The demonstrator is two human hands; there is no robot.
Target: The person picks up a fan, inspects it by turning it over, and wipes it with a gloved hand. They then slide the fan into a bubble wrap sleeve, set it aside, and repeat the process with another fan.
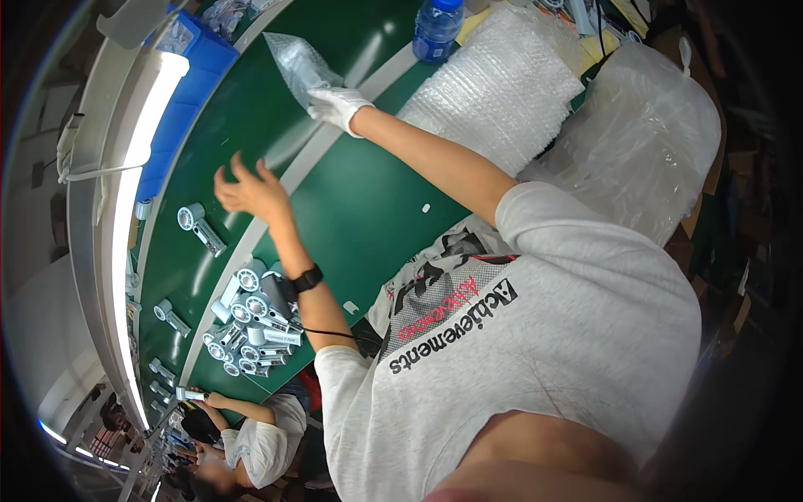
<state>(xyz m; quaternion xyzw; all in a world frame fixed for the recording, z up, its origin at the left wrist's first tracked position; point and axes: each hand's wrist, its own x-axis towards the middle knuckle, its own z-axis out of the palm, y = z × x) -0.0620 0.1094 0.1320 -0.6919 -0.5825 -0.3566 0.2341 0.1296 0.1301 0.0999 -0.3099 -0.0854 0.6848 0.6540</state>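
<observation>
My right hand, in a white glove, grips the near end of a clear plastic bag; whether something lies inside the bag is hard to make out. The bag is over the green conveyor belt. My bare left hand hovers above the belt with fingers apart and nothing in them, slightly blurred; a dark watch is on that wrist. Nearest to it on the belt lies a pale blue handheld fan. Beside my left forearm, several more such fans form a pile on the green table.
Stacked bubble-wrap bags lie right of my right arm, beside a blue-capped bottle and a large clear plastic sack. Blue bins line the belt's far side. Another fan lies farther along, towards a co-worker holding one.
</observation>
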